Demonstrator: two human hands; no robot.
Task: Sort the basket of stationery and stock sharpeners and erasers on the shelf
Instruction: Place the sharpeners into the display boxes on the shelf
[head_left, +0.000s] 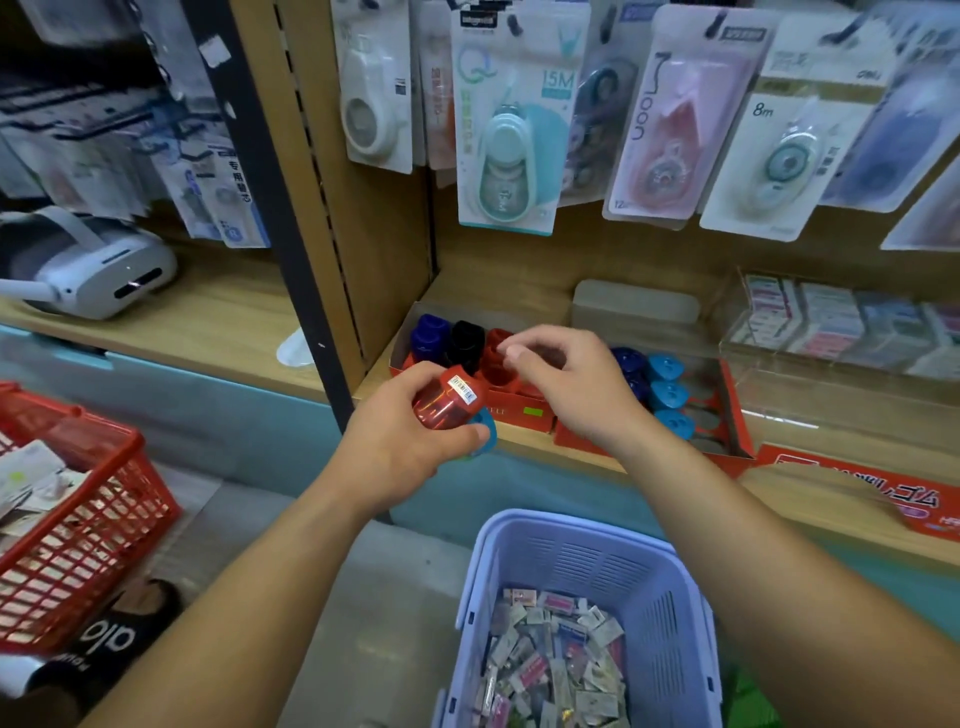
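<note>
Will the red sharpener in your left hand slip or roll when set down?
Probably rigid and light: the red sharpener looks like hollow translucent plastic. Its glossy, rounded body may slip from the fingers or roll if laid flat; those in the box stand upright.

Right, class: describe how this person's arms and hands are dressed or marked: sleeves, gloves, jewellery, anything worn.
The left forearm and right forearm are bare, with no sleeves in view. The left hand and right hand wear no gloves, and no watch, bracelet or ring shows on either.
</note>
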